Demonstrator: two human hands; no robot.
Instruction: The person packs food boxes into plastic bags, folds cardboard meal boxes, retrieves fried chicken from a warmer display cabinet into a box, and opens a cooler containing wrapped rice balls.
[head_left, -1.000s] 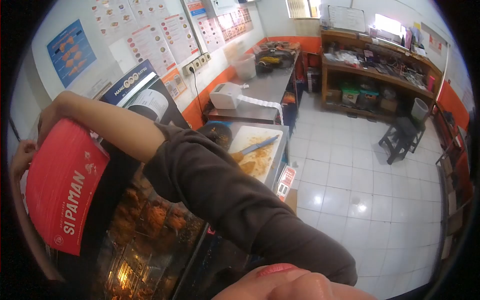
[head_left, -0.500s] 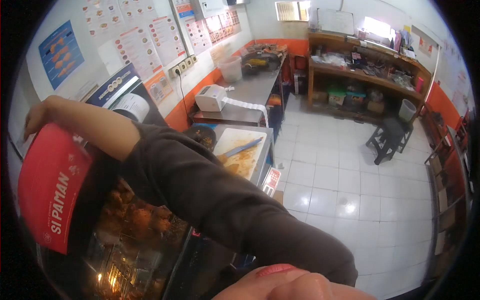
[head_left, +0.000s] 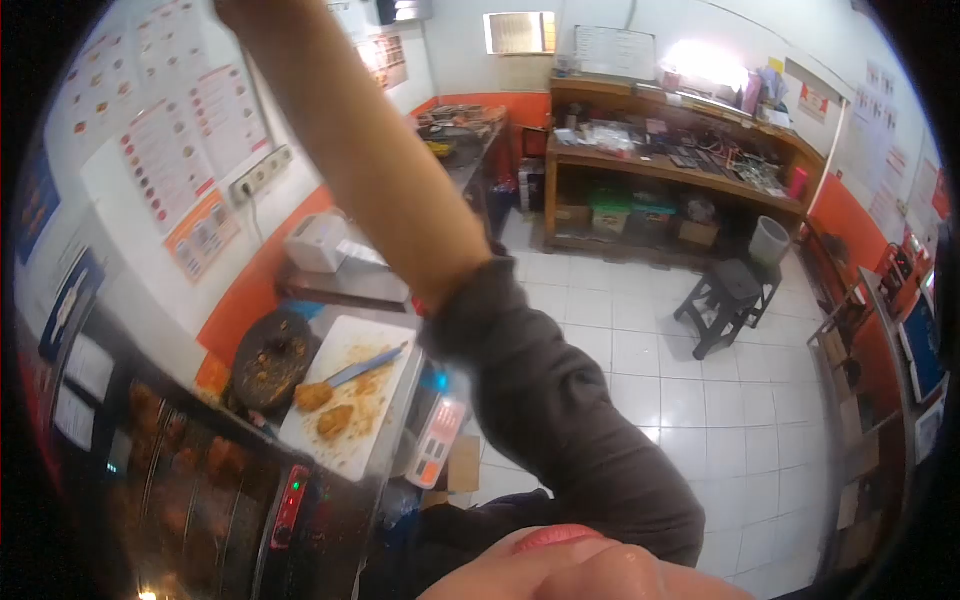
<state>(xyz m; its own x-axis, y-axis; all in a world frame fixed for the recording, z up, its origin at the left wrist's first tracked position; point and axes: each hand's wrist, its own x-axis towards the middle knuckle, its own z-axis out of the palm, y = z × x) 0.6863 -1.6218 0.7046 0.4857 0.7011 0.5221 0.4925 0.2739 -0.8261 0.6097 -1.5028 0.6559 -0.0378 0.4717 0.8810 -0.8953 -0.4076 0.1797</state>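
My right forearm (head_left: 370, 150), in a pushed-up dark sleeve (head_left: 560, 390), reaches up and left across the view. The right hand itself lies beyond the top edge, so its fingers and anything in them are hidden. No left hand shows. Below the forearm, a white cutting board (head_left: 350, 460) carries a knife (head_left: 368, 365) with a blue-grey blade and pieces of browned fried food (head_left: 335, 422) among crumbs. Beside the board sits a dark round mortar or shallow bowl (head_left: 262, 385) with food bits. A glass display cabinet (head_left: 200, 480) with browned pieces inside stands lower left.
A white label printer (head_left: 315, 243) stands on the counter by the wall. A pink-and-white device (head_left: 437, 440) is beside the board. Across the tiled floor (head_left: 690, 400) stand a black stool (head_left: 725, 295), a grey bin (head_left: 770, 240) and a cluttered wooden shelf unit (head_left: 690, 155).
My right arm has swung upward, taking the hand out of view. The red printed "SI PAMAN" piece by that hand is no longer visible. The view has turned, showing more of the board.
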